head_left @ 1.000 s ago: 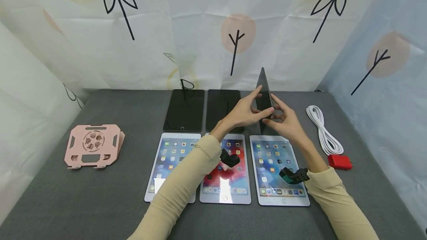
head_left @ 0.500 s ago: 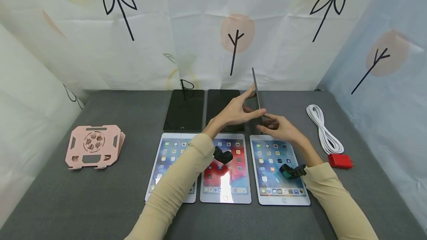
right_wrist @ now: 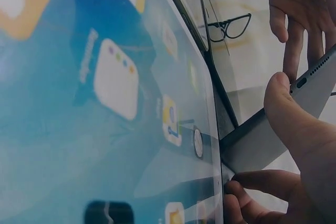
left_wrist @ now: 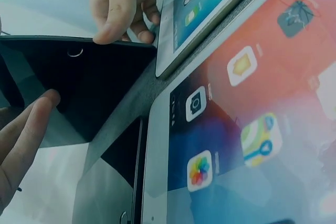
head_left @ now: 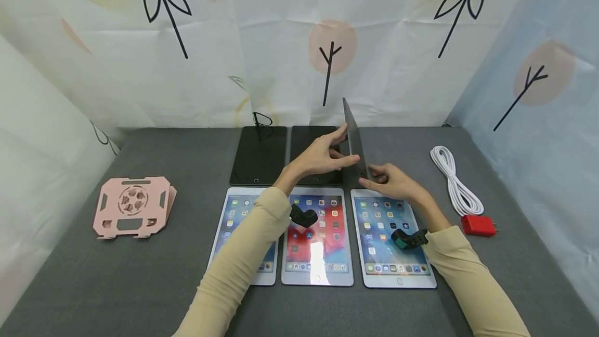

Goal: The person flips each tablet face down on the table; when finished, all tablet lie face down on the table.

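Observation:
A tablet with a black front [left_wrist: 94, 87] and a grey back [right_wrist: 257, 145] stands on edge, tilted, above the table's back half. My right hand [head_left: 393, 181] pinches its near lower edge, thumb on one side and fingers behind. At the tablet's left, my left hand [head_left: 320, 155] has its fingers extended; in the left wrist view two straight fingertips [left_wrist: 50, 98] lie at the dark screen. Beside it lie two dark tablets, one at left [head_left: 258, 155] and one partly under my left hand [head_left: 301, 142]. The white tablet at right [head_left: 393, 235] is below my right hand.
Two more lit white tablets, the middle one [head_left: 318, 238] and the left one [head_left: 267, 269], lie in front, partly behind my left sleeve. A pink slotted stand [head_left: 133, 207] is at left. A coiled white cable [head_left: 451, 176] and a red charger plug [head_left: 478, 225] lie at right.
The raised tablet has moved left and turned, so its grey back now shows to the head view. My left hand has moved left with it; my right hand has shifted slightly left and down.

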`<state>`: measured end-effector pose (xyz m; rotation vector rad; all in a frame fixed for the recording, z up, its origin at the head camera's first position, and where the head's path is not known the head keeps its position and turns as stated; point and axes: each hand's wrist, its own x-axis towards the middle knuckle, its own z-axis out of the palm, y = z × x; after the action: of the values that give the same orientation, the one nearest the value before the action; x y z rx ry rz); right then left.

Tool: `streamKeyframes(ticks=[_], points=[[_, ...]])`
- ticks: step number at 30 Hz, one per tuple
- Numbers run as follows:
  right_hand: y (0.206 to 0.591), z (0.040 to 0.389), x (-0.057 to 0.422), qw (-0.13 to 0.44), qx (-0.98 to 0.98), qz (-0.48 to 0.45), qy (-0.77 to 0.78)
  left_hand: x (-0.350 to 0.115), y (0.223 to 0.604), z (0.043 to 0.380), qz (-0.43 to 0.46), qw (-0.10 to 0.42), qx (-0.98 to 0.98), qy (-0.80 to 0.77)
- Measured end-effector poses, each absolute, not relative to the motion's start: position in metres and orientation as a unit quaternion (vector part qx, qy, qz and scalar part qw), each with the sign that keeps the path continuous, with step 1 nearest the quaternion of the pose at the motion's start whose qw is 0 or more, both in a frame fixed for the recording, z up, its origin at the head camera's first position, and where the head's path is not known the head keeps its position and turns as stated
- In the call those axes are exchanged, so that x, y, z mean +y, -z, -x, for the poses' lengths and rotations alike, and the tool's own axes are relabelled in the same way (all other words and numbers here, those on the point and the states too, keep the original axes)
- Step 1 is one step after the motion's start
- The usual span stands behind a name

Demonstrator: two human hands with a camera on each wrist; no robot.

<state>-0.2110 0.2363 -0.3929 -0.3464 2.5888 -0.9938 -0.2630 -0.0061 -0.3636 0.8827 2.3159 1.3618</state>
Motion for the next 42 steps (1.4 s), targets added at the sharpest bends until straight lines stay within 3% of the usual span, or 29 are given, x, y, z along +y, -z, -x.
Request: streamKeyframes(ticks=[9, 18, 27, 42], points=[[0.396, 0.211, 0.235, 0.151, 0.913, 0.13, 0.357, -0.011, 0.367, 0.264, -0.294, 0.169, 0.812, -0.475], [0.398, 0.209, 0.243, 0.161, 0.911, 0.072, 0.372, -0.006, 0.375, 0.262, -0.274, 0.186, 0.798, -0.503], [0.396, 0.206, 0.249, 0.166, 0.9, 0.018, 0.403, 0.001, 0.39, 0.263, -0.29, 0.153, 0.825, -0.46], [0.394, 0.202, 0.26, 0.15, 0.911, -0.014, 0.385, 0.022, 0.415, 0.258, -0.238, 0.136, 0.865, -0.421]])
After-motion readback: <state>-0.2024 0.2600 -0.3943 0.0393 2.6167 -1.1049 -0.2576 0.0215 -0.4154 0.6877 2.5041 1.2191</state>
